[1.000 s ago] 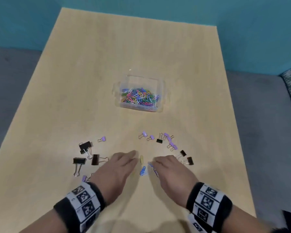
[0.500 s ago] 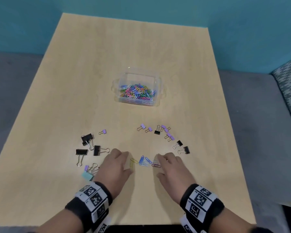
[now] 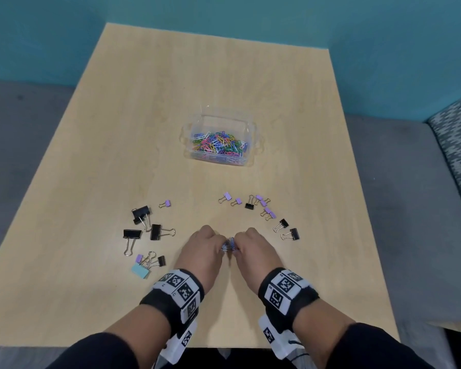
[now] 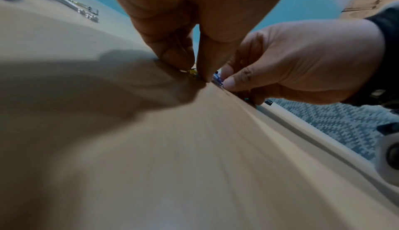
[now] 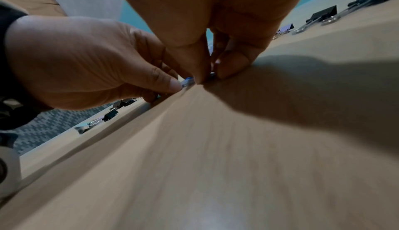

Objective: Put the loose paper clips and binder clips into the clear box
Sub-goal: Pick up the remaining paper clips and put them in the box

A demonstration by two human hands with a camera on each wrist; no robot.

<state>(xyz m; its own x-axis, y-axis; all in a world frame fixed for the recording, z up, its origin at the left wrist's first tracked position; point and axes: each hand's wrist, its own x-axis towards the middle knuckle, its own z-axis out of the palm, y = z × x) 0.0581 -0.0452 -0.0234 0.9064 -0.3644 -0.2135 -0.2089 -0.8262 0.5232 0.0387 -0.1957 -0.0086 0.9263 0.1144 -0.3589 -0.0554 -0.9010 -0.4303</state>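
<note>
The clear box (image 3: 251, 129) stands mid-table with many coloured paper clips (image 3: 218, 143) inside. Near the front edge my left hand (image 3: 222, 246) and right hand (image 3: 237, 245) meet, fingers curled down. A small bunch of loose paper clips (image 3: 230, 245) is pinched between them. In the left wrist view my left hand (image 4: 195, 73) pinches a yellow clip (image 4: 191, 72) against the table. In the right wrist view my right hand (image 5: 210, 77) pinches down beside a blue clip (image 5: 187, 81). Binder clips lie loose on both sides.
Left of my hands lie black binder clips (image 3: 141, 211), a light blue one (image 3: 140, 271) and a small purple one (image 3: 167, 203). On the right small purple (image 3: 227, 195) and black binder clips (image 3: 294, 233) form an arc. A patterned seat (image 3: 458, 145) stands beyond the table's right edge.
Both hands have drawn together and swept the scattered paper clips into one bunch between the fingertips. Fingers that lay flat now curl and pinch.
</note>
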